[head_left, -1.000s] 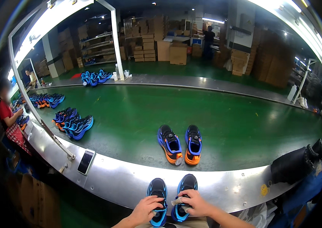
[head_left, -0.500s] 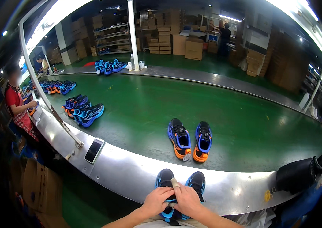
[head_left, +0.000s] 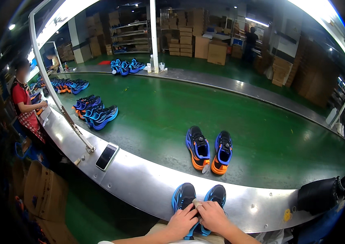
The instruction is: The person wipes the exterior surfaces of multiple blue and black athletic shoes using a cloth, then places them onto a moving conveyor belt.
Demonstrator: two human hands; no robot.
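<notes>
A pair of black and blue sports shoes stands on the steel ledge right in front of me. My left hand grips the left shoe from above. My right hand rests on the right shoe, its fingers pinching something small and pale between the two shoes. Another pair, blue with orange soles, stands on the green conveyor belt just beyond, apart from my hands.
A phone lies on the ledge to my left. Several blue shoe pairs sit further along the belt. A person in a red top works at the far left. A black bundle rests at right. Cardboard boxes stand below.
The view has shifted so the belt and shoes appear further right. My hands have closed in together over the gap between the two near shoes.
</notes>
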